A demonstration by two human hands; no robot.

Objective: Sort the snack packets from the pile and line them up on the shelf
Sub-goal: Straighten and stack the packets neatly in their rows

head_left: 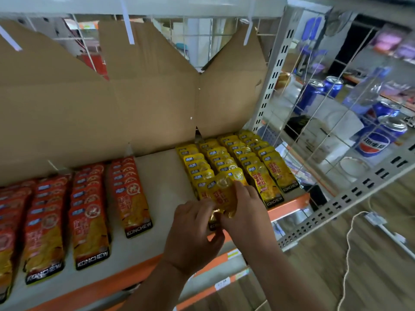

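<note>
Gripping a yellow snack packet [221,194] at its crumpled lower end, the left hand [193,234] has its fingers curled and pinching the foil. The right hand [243,209] pinches the same packet from its right side. Whether one packet or several are in the grasp cannot be told. The packet is held tilted over the front of the yellow rows [238,153], near the shelf's orange front edge [289,205]. Yellow rows counted: four, overlapped, at the right end. Red-orange rows [89,212] counted: four visible at the left, the outermost cut by the picture edge. A bare strip of shelf board [164,176] separates the two colours. Cardboard sheets [134,97] stand behind. Beyond a wire mesh panel [318,131] on the right stand blue Pepsi cans [372,144], at least four, blurred. One white cable [348,243] lies on the wooden floor.
</note>
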